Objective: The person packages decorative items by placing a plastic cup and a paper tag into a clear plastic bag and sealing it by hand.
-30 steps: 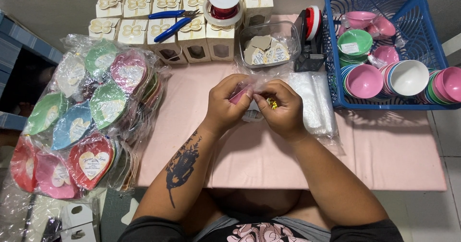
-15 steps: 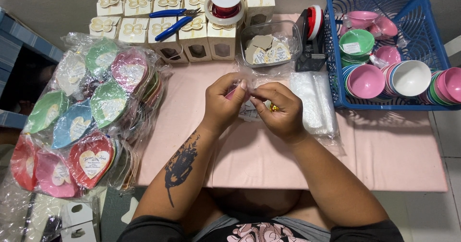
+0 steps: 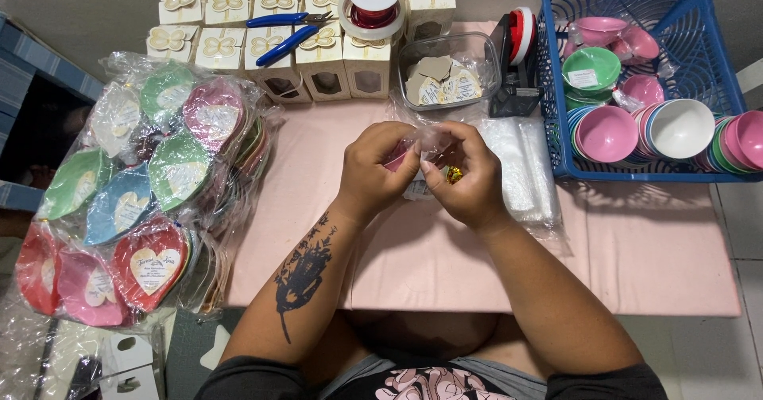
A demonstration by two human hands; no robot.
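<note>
Head view: a small clear plastic bag [image 3: 425, 142] sits pinched between both hands over the pink table's middle; left hand [image 3: 380, 168] and right hand [image 3: 467, 176] have drawn closer than a second ago, fingertips gripping the film; a gold bit [image 3: 454, 174] shows beneath.

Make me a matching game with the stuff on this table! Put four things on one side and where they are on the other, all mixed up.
Things:
1. blue pliers
2. red ribbon spool
3. small bowls
4. heart-shaped dishes

Places:
A. inside the blue basket on the right
B. wrapped in clear bags, piled on the left
C. lying across the tops of the little white boxes
D. standing on a box at the back, right of the pliers

Pairs: 1-C, 2-D, 3-A, 4-B
</note>
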